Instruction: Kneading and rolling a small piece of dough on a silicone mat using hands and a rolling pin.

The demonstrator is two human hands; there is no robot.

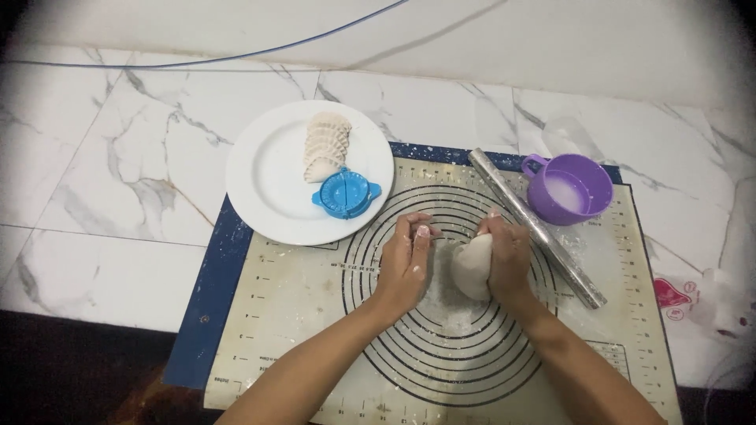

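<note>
Head view: my right hand (508, 256) cups a lump of white dough (471, 267), fingers curled around it, over the ringed baking mat (299, 299). My left hand (409, 260) sits just beside the dough, floury fingers held together and bent; touching it or not, I cannot tell. Rolling pin (539, 228) lies right of my hand. Purple cup (568, 189) beyond. White plate (268, 181) holds folded dumplings (327, 145) and a blue dumpling press (345, 193).

a home kitchen: marble counter (118, 181), pastry mat (315, 315), rolling pin (543, 236), plate (268, 189) of dumplings (327, 145).
</note>
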